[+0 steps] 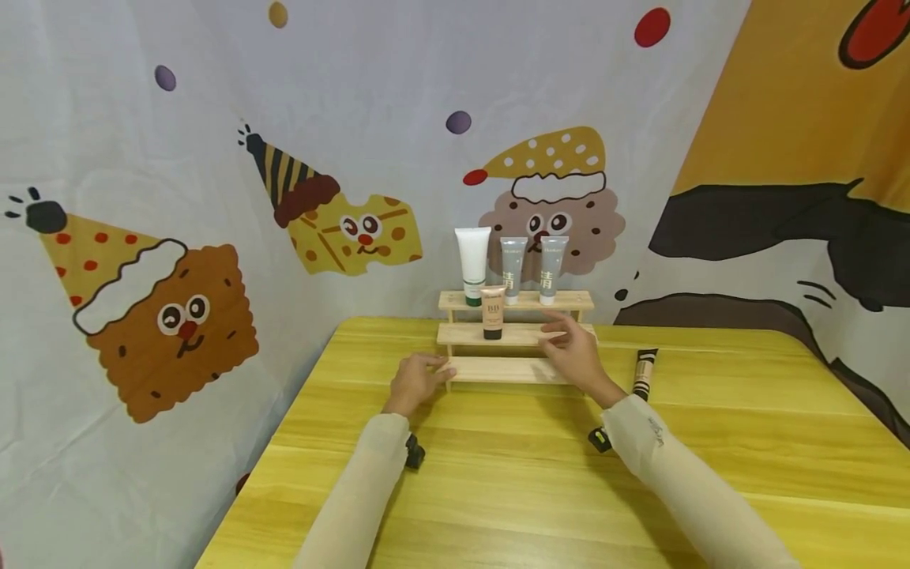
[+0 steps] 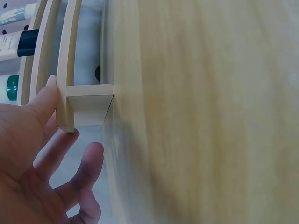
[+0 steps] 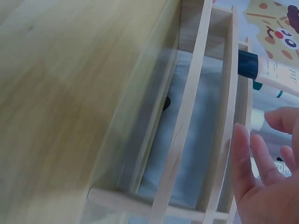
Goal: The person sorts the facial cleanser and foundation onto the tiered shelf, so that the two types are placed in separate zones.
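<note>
A three-tier wooden display rack (image 1: 508, 368) stands near the table's back edge. My left hand (image 1: 415, 383) grips the left end of its lowest tier, thumb on the board and fingertips at its end in the left wrist view. My right hand (image 1: 574, 352) is at the right part of the middle tier, fingers apart and holding nothing. On that tier a beige BB cream tube (image 1: 493, 314) stands upright on its black cap, left of centre. The top tier bears a white tube (image 1: 473, 261) with a green cap and two grey tubes (image 1: 513, 265) with white caps.
Another beige tube (image 1: 644, 374) with black ends lies on the wooden table (image 1: 498, 490), right of the rack and beyond my right sleeve. Behind the table hangs a cloth (image 1: 398, 95) printed with cartoon food. Black wrist devices (image 1: 415, 452) show at both cuffs.
</note>
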`<state>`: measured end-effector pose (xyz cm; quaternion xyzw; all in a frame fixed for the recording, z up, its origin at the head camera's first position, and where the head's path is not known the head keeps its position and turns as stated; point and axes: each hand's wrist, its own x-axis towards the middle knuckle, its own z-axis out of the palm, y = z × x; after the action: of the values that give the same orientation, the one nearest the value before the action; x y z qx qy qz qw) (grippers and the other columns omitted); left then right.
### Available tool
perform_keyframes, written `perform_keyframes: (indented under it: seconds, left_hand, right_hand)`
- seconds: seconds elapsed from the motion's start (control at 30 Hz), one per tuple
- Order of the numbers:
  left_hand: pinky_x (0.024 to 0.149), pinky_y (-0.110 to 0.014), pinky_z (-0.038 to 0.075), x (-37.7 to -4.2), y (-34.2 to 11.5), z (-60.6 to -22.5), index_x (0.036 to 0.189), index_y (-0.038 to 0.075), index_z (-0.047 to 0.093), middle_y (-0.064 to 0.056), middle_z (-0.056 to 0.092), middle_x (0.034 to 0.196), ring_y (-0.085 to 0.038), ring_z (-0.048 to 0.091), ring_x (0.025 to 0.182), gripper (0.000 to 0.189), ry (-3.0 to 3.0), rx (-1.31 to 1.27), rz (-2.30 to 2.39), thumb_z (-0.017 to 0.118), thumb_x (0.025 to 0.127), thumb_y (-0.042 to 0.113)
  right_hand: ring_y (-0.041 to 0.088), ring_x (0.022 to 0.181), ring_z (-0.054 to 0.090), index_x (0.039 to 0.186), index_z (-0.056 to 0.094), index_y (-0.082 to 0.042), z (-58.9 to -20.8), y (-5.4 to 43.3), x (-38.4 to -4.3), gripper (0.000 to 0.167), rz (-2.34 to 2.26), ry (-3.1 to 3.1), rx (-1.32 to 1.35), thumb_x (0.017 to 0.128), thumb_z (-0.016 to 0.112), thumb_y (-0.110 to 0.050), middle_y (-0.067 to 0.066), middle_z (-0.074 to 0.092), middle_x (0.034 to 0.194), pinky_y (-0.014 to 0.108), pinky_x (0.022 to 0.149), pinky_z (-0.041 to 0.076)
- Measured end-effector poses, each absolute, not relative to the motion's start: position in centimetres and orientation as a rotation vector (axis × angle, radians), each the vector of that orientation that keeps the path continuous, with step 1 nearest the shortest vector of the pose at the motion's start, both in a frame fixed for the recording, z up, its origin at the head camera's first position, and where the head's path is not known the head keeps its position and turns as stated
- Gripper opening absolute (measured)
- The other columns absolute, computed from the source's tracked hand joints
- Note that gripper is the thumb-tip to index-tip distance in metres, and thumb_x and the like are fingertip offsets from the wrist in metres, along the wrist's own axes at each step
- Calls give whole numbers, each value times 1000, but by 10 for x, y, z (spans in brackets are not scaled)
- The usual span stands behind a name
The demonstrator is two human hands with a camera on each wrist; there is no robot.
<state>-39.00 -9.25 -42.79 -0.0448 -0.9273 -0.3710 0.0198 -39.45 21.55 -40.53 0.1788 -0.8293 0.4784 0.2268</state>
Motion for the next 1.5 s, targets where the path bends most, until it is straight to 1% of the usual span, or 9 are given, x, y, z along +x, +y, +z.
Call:
perform_keyframes:
  seconds: [0.13,0.27,0.4,0.67,0.87,1.03,1.17,1.37,1.5]
  left_hand:
    - [96,-57,47,-390,-93,-429,125,27,72,0,62,136,-30,52,130,40,-2883,-146,-1145,71,90,46]
    - [97,-57,47,-391,-92,-428,125,26,71,0,61,137,-31,51,131,41,-2885,-147,-1148,71,90,46]
    - [96,-57,47,-390,-92,-427,125,26,71,-1,61,137,-32,52,130,41,-2881,-155,-1154,71,90,46]
    - [98,-57,46,-391,-92,-426,125,25,72,-1,62,136,-32,52,131,40,-2872,-162,-1151,71,90,45]
    - [98,-57,46,-391,-92,-427,126,25,71,-1,61,137,-32,51,131,41,-2883,-154,-1144,71,90,46]
    - [98,-57,46,-391,-93,-426,126,25,71,-1,61,137,-32,51,131,42,-2883,-156,-1143,70,91,46]
    - [98,-57,46,-391,-93,-426,126,25,71,-1,60,138,-32,50,132,41,-2887,-151,-1153,70,91,45]
    - [100,-57,45,-390,-92,-427,126,26,71,0,60,138,-30,50,133,41,-2898,-140,-1142,70,90,46]
    - [97,-56,47,-390,-92,-428,126,26,71,0,60,138,-31,50,132,41,-2894,-147,-1126,70,91,46]
  right_hand:
    - [35,88,70,137,56,-7,-408,225,-391,48,1336,-2295,458,91,70,-4,20,68,109,40,74,58]
    - [35,91,70,136,56,-6,-408,234,-388,47,1369,-2309,415,91,70,-4,19,69,107,32,75,58]
    - [35,91,70,136,56,-7,-408,243,-383,46,1359,-2327,382,92,70,-6,19,70,107,25,68,56]
    - [40,86,70,133,58,-4,-409,263,-378,45,1271,-2293,346,90,70,-3,21,70,101,20,60,54]
    - [40,82,70,130,58,-1,-405,277,-370,42,1199,-2305,273,89,69,0,20,71,100,21,53,52]
    - [38,79,69,129,60,-2,-404,290,-367,40,1120,-2321,192,91,71,-4,21,71,100,23,50,52]
    - [39,79,69,130,60,-1,-404,303,-363,40,1106,-2362,150,92,70,-8,23,70,103,25,51,52]
    - [42,93,65,136,56,0,-403,325,-356,46,1086,-2503,66,95,67,-15,29,64,117,27,61,53]
    - [39,90,65,138,54,1,-402,337,-352,49,1062,-2563,1,96,66,-20,30,62,120,28,57,50]
